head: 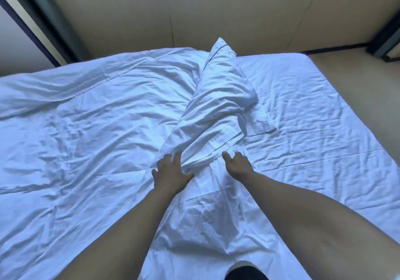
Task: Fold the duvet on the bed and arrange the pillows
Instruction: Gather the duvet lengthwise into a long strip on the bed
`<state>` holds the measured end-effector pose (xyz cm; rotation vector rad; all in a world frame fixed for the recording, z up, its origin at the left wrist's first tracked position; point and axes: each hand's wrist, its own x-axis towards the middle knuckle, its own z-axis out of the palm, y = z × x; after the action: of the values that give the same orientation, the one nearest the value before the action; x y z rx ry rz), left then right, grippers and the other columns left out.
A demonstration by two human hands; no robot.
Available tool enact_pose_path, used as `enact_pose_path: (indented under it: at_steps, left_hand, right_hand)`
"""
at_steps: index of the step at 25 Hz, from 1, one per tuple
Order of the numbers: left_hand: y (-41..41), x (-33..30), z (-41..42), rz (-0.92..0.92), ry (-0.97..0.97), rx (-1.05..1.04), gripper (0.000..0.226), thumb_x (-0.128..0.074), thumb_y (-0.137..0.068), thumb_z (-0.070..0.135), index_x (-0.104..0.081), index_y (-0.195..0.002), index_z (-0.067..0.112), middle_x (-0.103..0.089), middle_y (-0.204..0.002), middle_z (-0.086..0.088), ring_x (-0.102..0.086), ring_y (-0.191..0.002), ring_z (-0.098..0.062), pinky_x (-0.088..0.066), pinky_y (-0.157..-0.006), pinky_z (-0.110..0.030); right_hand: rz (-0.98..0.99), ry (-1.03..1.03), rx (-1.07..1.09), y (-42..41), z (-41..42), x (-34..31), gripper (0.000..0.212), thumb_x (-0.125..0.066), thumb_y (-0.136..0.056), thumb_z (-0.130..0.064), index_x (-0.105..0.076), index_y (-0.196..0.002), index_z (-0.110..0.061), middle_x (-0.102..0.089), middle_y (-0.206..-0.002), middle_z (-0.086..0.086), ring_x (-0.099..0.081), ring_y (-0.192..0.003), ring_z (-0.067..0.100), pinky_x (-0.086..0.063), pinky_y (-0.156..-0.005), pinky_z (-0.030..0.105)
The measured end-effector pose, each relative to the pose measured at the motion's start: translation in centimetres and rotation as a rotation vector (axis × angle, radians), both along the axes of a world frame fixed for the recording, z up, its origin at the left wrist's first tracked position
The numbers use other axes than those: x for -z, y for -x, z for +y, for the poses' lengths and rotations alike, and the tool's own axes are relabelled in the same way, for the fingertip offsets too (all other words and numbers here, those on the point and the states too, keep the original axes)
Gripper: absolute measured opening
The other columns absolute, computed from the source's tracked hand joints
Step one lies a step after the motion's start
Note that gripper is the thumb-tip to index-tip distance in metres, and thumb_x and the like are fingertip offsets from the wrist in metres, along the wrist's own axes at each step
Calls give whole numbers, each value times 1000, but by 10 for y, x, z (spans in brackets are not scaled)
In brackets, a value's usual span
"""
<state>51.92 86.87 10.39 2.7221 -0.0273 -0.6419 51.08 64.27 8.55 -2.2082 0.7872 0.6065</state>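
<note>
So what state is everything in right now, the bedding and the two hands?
duvet: spread flat over the left of the bed, wrinkled, not folded.
bunched ridge: heaped up along the middle, its far end raised.
sheet: bare on the right, creased.
left hand: open, fingers spread on the ridge.
right hand: open, resting on the ridge.

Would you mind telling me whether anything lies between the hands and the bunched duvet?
Nothing visible does. The left hand and right hand both rest directly on the bunched ridge of the duvet, fingers spread, one on either side.
</note>
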Motion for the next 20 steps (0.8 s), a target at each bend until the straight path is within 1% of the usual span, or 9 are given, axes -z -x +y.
enact_pose_path:
  at_steps: [3,6,8,9,11,13,16,18,20]
  left_hand:
    - [-58,19,-54,94,-107,76,108,-67,-81,66,2,-160,39,-5,-167,-7,-7,-154,-36,-27,-113,-68]
    - [-134,70,-106,96,-214,143,126,-69,-80,60,30,-155,35,21,-167,-15,16,-155,-38,-15,-113,-76]
    - [-181,110,-121,54,-284,155,117,-65,-84,52,25,-156,33,6,-164,-22,3,-155,-40,-20,-113,-72]
    - [-202,130,-123,1,-290,153,105,-63,-87,47,14,-156,32,-15,-159,-21,-19,-151,-39,-30,-110,-64]
    - [-225,149,-110,-143,-253,152,69,-59,-89,35,-17,-144,32,-54,-133,-9,-59,-119,-34,-48,-87,-45]
    - [-242,137,-96,-248,-123,105,49,-62,-84,26,-43,-129,33,-69,-105,-1,-69,-92,-33,-53,-69,-39]
    - [-276,80,-62,-315,21,-125,33,-67,-82,22,-55,-112,30,-68,-85,1,-66,-82,-34,-49,-65,-38]
    - [-306,54,-25,-352,29,-367,26,-67,-83,19,-56,-106,27,-62,-79,-4,-60,-80,-36,-46,-67,-38]
    - [-345,33,23,-352,39,-698,27,-68,-82,18,-54,-105,24,-64,-91,-11,-57,-87,-37,-47,-75,-39]
  right_hand:
    - [36,-171,328,-63,-43,17,76,-30,-102,-62,-50,-142,0,-54,-142,19,-50,-131,35,-39,-103,37]
    - [24,-371,623,-142,-91,67,91,-40,-88,-80,-60,-132,-3,-64,-126,14,-59,-118,34,-45,-107,44]
    - [-71,-574,881,-193,-112,107,98,-60,-66,-89,-65,-120,-7,-70,-114,11,-67,-107,35,-53,-101,50]
    - [-125,-672,1019,-217,-121,134,94,-73,-59,-84,-65,-114,-9,-71,-108,9,-70,-101,36,-57,-95,52]
    - [-177,-837,1171,-246,-129,166,96,-93,-45,-70,-65,-117,-12,-74,-107,8,-73,-95,36,-59,-87,56]
    - [-175,-992,1171,-268,-120,176,104,-98,-39,-63,-67,-127,-18,-74,-119,11,-73,-101,41,-56,-90,59]
    - [-312,-1121,1011,-307,-89,126,81,-92,-62,-48,-66,-132,-19,-72,-126,9,-70,-111,39,-57,-94,56]
    - [-608,-1028,826,-351,-66,76,62,-85,-77,-29,-63,-133,-19,-74,-123,3,-70,-114,29,-59,-94,48]
    - [-782,-985,481,-405,-34,20,54,-77,-84,-21,-59,-135,-20,-70,-130,-4,-66,-120,16,-54,-100,38]
